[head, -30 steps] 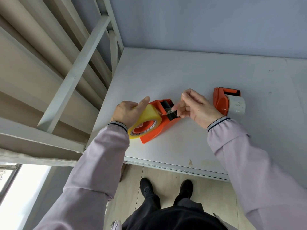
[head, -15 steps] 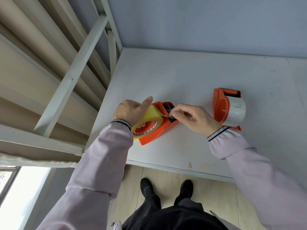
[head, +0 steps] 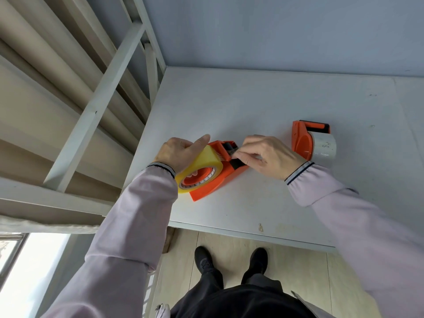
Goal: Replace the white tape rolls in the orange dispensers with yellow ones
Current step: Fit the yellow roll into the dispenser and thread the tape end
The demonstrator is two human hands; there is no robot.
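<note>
Pale grey bench (head: pixel 252 104) stood against a blue-grey wall. Left hand (head: pixel 181 152) gripped the yellow roll (head: pixel 204 164), already seated in the near orange dispenser (head: pixel 220 180). Right hand (head: pixel 268 157) pinched at its cutter end, apparently threading the tape. Further right, the second dispenser (head: pixel 301 143) carried its white roll (head: pixel 324 145): roughly half done, one swap left.

far bench (head: pixel 252 95): bare up to the wall | right of second dispenser (head: pixel 305 143): bare bench | gap between right hand (head: pixel 270 157) and second dispenser: narrow | near strip: blocked by both sleeves | left edge: white bed frame (head: pixel 103 92) rails close in
</note>
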